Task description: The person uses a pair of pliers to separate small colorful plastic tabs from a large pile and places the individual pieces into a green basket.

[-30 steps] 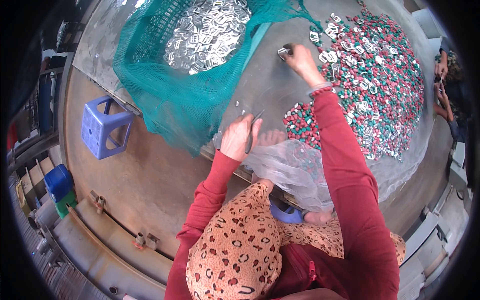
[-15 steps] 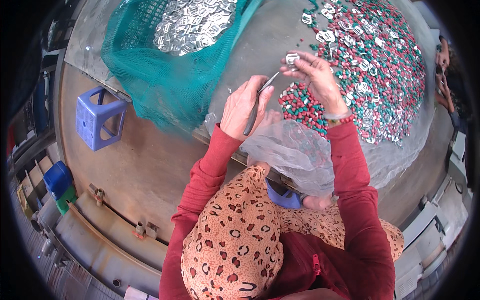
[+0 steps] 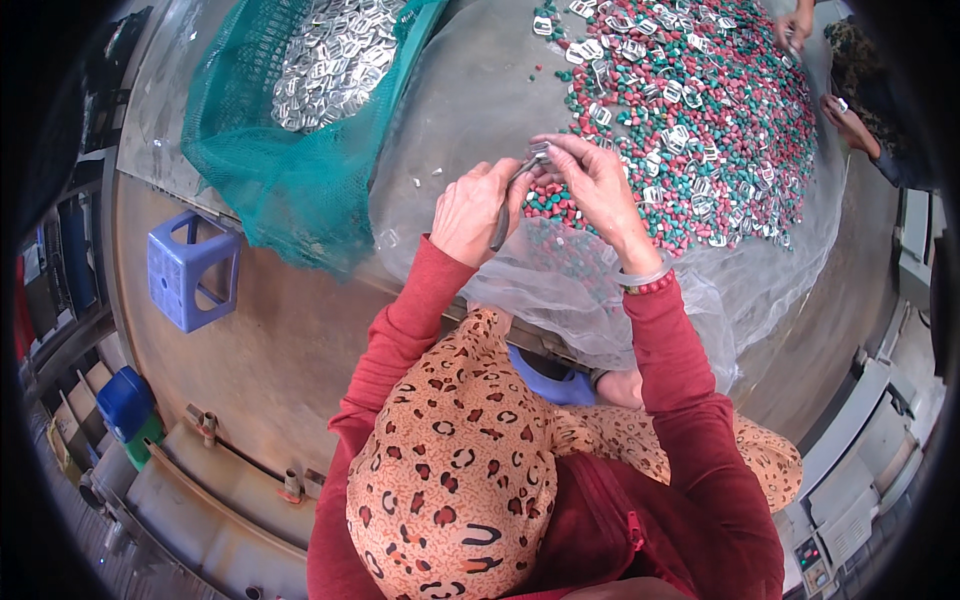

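Note:
My left hand (image 3: 468, 212) is closed round a slim dark-handled tool (image 3: 501, 228) with a pointed metal tip; its exact kind is unclear. My right hand (image 3: 592, 190) pinches a small silver metal buckle (image 3: 540, 149), and the tool's tip meets it or lies right beside it. Below and beyond my right hand spreads a heap of small red and green pellets (image 3: 690, 120) with many silver buckles mixed in. To the left, a green mesh net (image 3: 290, 190) lines a green basket holding a pile of silver buckles (image 3: 335, 70).
Translucent mesh sheeting (image 3: 590, 305) lies under the pellets and hangs over the near edge. A blue plastic stool (image 3: 180, 275) stands on the floor at left. Another person's hands (image 3: 848, 124) work at the far right of the heap. Metal machinery (image 3: 225, 480) sits lower left.
My right hand has brought the buckle down and left to the tool in my left hand. The view has shifted, and the other person's hands have moved apart, one reaching over the heap.

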`<state>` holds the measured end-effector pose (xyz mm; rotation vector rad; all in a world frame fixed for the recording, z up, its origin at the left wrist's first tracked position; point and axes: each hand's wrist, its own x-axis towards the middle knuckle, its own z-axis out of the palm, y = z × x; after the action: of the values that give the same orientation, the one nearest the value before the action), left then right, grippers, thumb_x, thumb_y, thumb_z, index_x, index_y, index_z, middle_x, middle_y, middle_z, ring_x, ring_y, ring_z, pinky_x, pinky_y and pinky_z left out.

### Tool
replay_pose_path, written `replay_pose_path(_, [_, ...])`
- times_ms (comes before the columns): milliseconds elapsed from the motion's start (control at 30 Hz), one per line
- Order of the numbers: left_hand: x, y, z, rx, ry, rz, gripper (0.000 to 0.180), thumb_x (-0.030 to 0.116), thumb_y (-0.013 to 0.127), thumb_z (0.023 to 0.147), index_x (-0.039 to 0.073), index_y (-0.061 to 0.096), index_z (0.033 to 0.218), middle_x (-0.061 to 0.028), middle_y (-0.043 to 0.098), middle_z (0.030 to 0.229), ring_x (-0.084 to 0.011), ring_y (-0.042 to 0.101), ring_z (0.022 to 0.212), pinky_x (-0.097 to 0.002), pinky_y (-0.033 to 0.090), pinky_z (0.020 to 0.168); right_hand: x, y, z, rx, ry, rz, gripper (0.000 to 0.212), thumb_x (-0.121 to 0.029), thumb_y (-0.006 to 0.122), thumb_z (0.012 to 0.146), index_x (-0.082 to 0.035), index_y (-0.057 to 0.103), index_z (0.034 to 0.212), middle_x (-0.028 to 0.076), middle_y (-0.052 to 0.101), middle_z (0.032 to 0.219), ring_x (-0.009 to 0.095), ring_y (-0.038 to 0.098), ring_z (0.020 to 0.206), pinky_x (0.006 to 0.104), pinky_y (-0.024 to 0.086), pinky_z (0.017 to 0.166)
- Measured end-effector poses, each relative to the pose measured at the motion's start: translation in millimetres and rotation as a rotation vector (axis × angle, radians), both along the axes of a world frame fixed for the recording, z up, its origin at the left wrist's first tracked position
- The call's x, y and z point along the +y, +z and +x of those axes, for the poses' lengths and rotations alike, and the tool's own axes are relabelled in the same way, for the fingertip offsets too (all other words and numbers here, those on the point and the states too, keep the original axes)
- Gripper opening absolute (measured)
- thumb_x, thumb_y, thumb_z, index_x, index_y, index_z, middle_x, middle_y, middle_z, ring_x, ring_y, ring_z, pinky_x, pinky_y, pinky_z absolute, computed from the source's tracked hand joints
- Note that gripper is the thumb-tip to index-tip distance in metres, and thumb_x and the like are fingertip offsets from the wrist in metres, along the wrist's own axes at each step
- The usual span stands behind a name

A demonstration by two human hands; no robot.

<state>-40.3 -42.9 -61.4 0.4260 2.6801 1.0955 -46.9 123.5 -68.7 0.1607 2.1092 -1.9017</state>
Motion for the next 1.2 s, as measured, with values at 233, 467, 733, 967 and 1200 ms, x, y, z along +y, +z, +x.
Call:
replay_pose_path(233, [5,-10,-3,0.033,0.046,0.315,0.021,0.019,0.054,0.087,0.001,0.056,0.078,-0.0165,0.054,0.068,-0.0335,0.054,0.061,-0.0384,0.041,0.056,14,-35,-6,-0.466,-0.197,-0.845,0.027,-0.011,0.041,0.094,0.006,0.052,0.112,0.008,0.060,0.074,0.015,0.058,0.060,0.0245,0.049,0.054])
replay_pose_path(467, [-33,-22,1,0.005,0.181,-0.003,0.025,0.022,0.052,0.089,0.000,0.052,0.077,-0.0191,0.053,0.067,-0.0370,0.052,0.062,-0.0394,0.040,0.057,26,-65,-8,-0.032,0.122,0.736,0.044,-0.001,0.040,0.081,0.005,0.031,0.124,0.032,0.058,0.094,0.044,0.058,0.090,0.0483,0.045,0.077])
replay_pose_path(733, [-49,-24,4,-0.037,0.225,0.065,0.024,0.022,0.054,0.088,0.000,0.051,0.079,-0.0182,0.053,0.067,-0.0350,0.051,0.059,-0.0392,0.039,0.056,26,-18,-53,-0.287,0.232,-0.004,0.030,-0.004,0.048,0.089,0.003,0.053,0.117,0.005,0.062,0.090,0.007,0.057,0.072,0.0178,0.045,0.062])
replay_pose_path(967, [-38,-17,-4,0.083,0.259,0.194,0.024,0.021,0.057,0.087,0.000,0.051,0.078,-0.0152,0.050,0.068,-0.0317,0.051,0.060,-0.0378,0.038,0.056,-1,-16,-38,-0.210,0.116,-0.187,0.031,-0.005,0.057,0.086,0.001,0.056,0.116,0.002,0.060,0.079,0.005,0.052,0.064,0.0184,0.041,0.056])
replay_pose_path(1200, [-35,-19,2,0.062,0.256,0.192,0.018,0.018,0.059,0.085,0.001,0.055,0.084,-0.0147,0.053,0.071,-0.0302,0.052,0.061,-0.0365,0.040,0.056,-7,-19,-25,-0.365,0.018,-0.289,0.022,-0.010,0.049,0.091,-0.001,0.060,0.107,-0.001,0.053,0.070,0.004,0.042,0.053,0.0188,0.031,0.046])
